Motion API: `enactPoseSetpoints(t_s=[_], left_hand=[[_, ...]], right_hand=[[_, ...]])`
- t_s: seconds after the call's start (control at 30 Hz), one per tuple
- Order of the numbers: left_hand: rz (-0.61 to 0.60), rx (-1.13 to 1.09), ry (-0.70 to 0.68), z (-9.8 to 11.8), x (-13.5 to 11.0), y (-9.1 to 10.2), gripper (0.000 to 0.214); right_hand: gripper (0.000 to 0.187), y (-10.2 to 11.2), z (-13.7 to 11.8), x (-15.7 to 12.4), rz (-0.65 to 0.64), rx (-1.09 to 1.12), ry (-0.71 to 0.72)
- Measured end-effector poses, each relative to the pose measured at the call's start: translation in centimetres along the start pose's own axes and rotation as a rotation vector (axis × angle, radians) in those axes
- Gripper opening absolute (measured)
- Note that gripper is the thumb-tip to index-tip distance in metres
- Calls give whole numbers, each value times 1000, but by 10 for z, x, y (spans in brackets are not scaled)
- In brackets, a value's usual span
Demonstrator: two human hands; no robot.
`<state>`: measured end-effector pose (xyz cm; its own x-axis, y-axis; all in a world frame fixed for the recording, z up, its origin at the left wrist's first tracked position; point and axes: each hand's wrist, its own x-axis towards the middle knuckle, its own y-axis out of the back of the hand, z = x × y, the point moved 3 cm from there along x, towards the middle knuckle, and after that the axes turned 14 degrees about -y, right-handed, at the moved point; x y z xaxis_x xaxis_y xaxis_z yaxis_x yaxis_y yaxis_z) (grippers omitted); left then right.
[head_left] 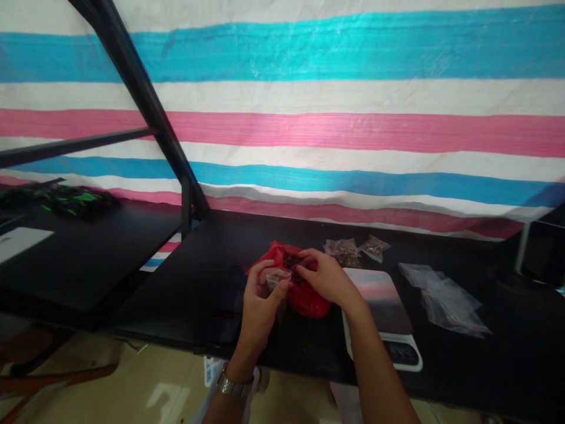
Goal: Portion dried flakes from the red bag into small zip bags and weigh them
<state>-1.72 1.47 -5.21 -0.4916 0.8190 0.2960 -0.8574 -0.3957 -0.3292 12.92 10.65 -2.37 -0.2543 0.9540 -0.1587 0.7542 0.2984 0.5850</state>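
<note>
Red plastic bag: crumpled, lying on the black tabletop at lower centre of the frame, with dark dried material showing at its gathered mouth.

Left hand: raised just in front of the red bag, fingers curled firmly around a small clear plastic bag, which is held upright. Metal-link wristwatch on the wrist.

Right hand: reaching in from the right, fingertips resting at the red bag's mouth beside the dark material. Whether they are pinching anything cannot be told.

Beside the hands, on the same tabletop:
- Digital kitchen scale, white with a glossy top, just right of the red bag, partly under the right forearm.
- Two small resealable bags of dried brownish material, beyond the red bag at upper right.
- Loose pile of clear resealable bags, farther right.

Surroundings:
- Blue, pink and white striped tarpaulin, filling the upper frame.
- Black metal frame, upper left.
- Second black table, left, bearing a white sheet and a blurred black-and-green item.
- Tiled floor, lower left.
</note>
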Motion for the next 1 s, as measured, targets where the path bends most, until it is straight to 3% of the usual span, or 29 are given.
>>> enactPoseSetpoints(t_s=[0.1, 0.43, 0.67, 1.0], left_hand=[[-34, 38, -32, 1, -1, 2, 59], [-47, 102, -73, -2, -6, 7, 53], [-15, 32, -50, -4, -1, 3, 53], [153, -110, 53, -15, 3, 9, 71]], right_hand=[[32, 3, -2, 3, 84, 9, 6], [14, -18, -22, 3, 397, -411, -60], [2, -29, -25, 15, 278, -268, -50], [9, -30, -17, 15, 23, -57, 6]])
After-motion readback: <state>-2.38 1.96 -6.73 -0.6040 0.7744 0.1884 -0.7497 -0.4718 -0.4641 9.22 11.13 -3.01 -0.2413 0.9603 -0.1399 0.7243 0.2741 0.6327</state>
